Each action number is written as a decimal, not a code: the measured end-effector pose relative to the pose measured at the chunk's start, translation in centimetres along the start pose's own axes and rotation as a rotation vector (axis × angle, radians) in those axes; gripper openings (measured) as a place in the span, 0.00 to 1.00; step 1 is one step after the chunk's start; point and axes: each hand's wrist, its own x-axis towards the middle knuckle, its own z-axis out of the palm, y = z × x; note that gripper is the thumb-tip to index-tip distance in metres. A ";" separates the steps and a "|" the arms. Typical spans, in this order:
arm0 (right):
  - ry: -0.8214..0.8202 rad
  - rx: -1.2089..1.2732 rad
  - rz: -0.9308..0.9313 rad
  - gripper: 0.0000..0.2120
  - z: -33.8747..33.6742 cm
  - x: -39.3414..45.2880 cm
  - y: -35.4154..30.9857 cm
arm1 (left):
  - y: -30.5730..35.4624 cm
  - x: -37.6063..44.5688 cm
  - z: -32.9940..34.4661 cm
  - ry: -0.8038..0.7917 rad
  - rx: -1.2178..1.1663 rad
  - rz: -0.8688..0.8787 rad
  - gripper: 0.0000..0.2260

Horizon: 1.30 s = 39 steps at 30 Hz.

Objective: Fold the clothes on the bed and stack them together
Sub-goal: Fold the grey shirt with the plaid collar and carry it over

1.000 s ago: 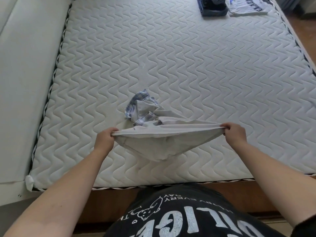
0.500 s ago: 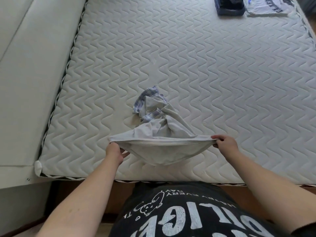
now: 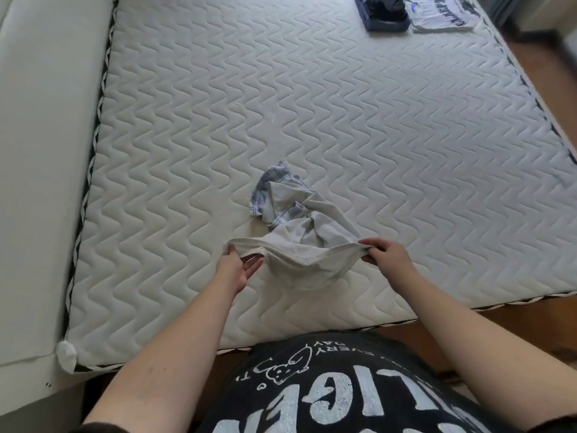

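A pale grey garment (image 3: 307, 245) with a blue plaid lining lies crumpled near the front middle of the white quilted mattress (image 3: 343, 120). Its near hem is stretched between my hands. My left hand (image 3: 235, 267) pinches the left end of the hem, with its other fingers spread loosely under the cloth. My right hand (image 3: 385, 256) grips the right end of the hem. A folded dark blue garment (image 3: 385, 14) and a folded white printed shirt (image 3: 443, 12) lie side by side at the far right of the bed.
A pale padded panel (image 3: 40, 151) runs along the left of the mattress. Wooden floor (image 3: 555, 67) shows at the right and below the front edge. My black printed shirt (image 3: 343, 389) fills the bottom of the view.
My hands have come closer together, so the hem sags instead of being taut. The garment has been lowered toward the mattress. My left hand's fingers have loosened under the cloth.
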 end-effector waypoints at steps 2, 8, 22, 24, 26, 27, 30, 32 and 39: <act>0.018 0.033 0.004 0.14 0.8 -0.8 -0.2 | 0.4 0.5 0.0 -0.039 -0.003 0.003 0.22; 0.061 0.104 -0.002 0.14 0.8 -2.4 -0.9 | 0.2 0.9 0.8 -0.078 -0.055 0.006 0.22; 0.080 0.041 0.039 0.04 -4.7 -0.4 0.4 | -1.6 0.3 0.2 0.109 1.316 0.560 0.07; 0.115 -0.022 0.063 0.05 -5.3 0.5 1.5 | -1.8 -0.1 -0.8 0.159 1.288 0.584 0.06; 0.125 -0.097 0.092 0.06 -6.0 1.3 2.7 | -2.1 -0.5 -2.1 0.180 1.226 0.567 0.09; 0.122 -0.140 0.107 0.07 -6.3 1.8 3.2 | -2.3 -0.7 -2.8 0.189 1.188 0.559 0.10; 0.085 -0.241 0.204 0.16 -7.2 3.0 4.6 | -2.8 -1.4 -4.5 0.182 1.106 0.584 0.09; 0.054 -0.284 0.291 0.18 -7.6 3.7 5.2 | -3.2 -1.8 -5.2 0.167 1.092 0.640 0.07; -0.058 -0.495 0.397 0.12 -6.9 4.6 5.4 | -4.0 -2.6 -4.1 0.073 1.117 0.648 0.08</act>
